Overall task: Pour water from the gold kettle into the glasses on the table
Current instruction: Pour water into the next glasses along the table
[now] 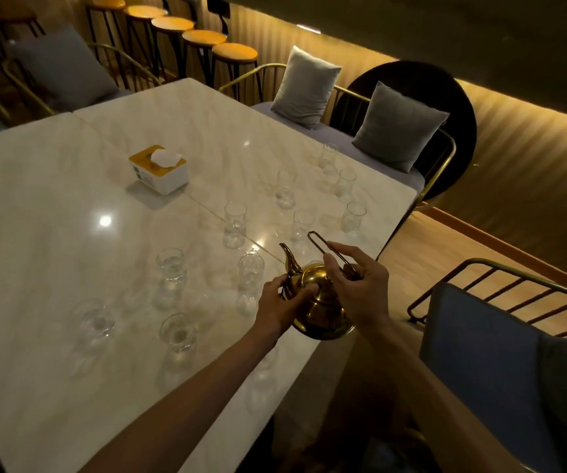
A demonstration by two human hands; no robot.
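Dim warm light, ceiling glare on table (70,186), wide-angle edge distortion

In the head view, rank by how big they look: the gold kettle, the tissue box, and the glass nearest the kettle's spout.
1. gold kettle, nearest the camera
2. tissue box
3. glass
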